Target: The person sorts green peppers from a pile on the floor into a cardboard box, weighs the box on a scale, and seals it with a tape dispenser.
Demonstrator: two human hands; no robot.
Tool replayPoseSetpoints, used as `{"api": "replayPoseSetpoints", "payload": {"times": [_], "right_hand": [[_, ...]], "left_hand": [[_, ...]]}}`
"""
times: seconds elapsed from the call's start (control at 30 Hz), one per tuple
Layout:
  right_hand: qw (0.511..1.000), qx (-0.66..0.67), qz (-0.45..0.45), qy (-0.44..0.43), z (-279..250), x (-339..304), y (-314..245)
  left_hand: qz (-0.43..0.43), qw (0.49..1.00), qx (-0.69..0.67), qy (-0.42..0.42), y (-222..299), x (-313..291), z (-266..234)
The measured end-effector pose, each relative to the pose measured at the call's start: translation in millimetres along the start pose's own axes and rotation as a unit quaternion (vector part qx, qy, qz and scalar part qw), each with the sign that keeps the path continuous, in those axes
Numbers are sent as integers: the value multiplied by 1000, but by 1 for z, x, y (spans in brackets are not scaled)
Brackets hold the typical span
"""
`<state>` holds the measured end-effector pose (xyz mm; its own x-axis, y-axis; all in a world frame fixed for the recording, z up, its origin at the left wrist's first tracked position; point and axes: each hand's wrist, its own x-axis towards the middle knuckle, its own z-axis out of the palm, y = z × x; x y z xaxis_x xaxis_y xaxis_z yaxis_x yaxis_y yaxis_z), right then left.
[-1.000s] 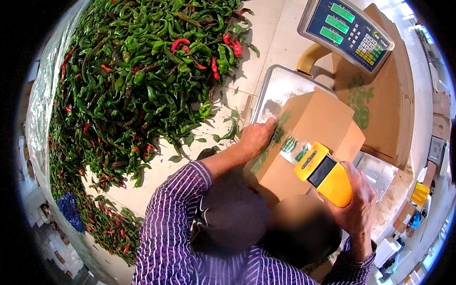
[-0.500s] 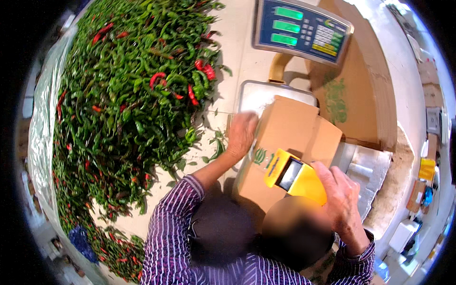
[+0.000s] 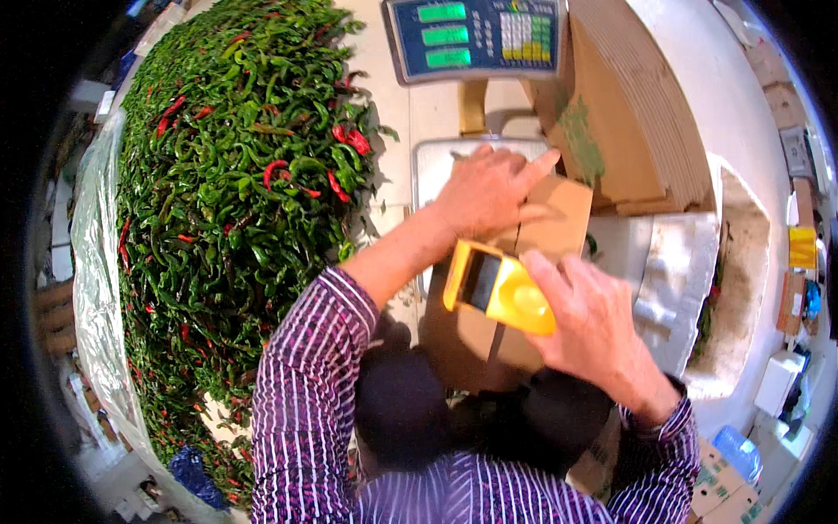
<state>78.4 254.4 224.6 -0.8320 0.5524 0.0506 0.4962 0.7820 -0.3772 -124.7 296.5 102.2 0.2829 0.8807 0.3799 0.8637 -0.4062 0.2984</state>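
Note:
My right hand [image 3: 589, 323] is wrapped round a yellow packing tape dispenser [image 3: 515, 301]. The dispenser rests on or just above the top of a brown cardboard carton [image 3: 476, 349]; I cannot tell whether it touches. A dark line, perhaps the flap seam, runs along the carton top toward me. My left hand [image 3: 489, 196] lies spread over the carton's far end, fingers apart and thumb stretched out to the right. Beneath the carton shows the metal platform of a scale [image 3: 428, 166].
A large heap of green and red chili peppers [image 3: 236, 201] covers the left side. The scale's display panel [image 3: 476, 39] stands at the far end. Flattened cartons [image 3: 646, 131] lean at the far right, near a silvery sheet [image 3: 672, 279] and a whitish foam box [image 3: 742, 271].
My left hand has moved from the carton's left side onto its far top, and the far flaps now lie lower. The tape dispenser has shifted left and slightly away from me.

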Motion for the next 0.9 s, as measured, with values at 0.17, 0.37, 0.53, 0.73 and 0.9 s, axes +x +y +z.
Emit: {"api": "replayPoseSetpoints", "payload": {"times": [0.17,0.37,0.53,0.73,0.9], "right_hand": [[1000,0,-7,-15,2,7,3],[996,-19,3,-86,-7,5,4],[998,-10,-4,-62,-8,1,6],[999,-2,-5,-50,-5,2,10],[999,2,-10,-34,0,-1,14]], "left_hand": [[24,1000,20,1,-1,-4,6],[29,999,34,12,-1,-3,7],[28,997,40,56,-7,-1,8],[63,989,17,134,-6,3,0],[15,993,-37,112,11,7,-15]]}}
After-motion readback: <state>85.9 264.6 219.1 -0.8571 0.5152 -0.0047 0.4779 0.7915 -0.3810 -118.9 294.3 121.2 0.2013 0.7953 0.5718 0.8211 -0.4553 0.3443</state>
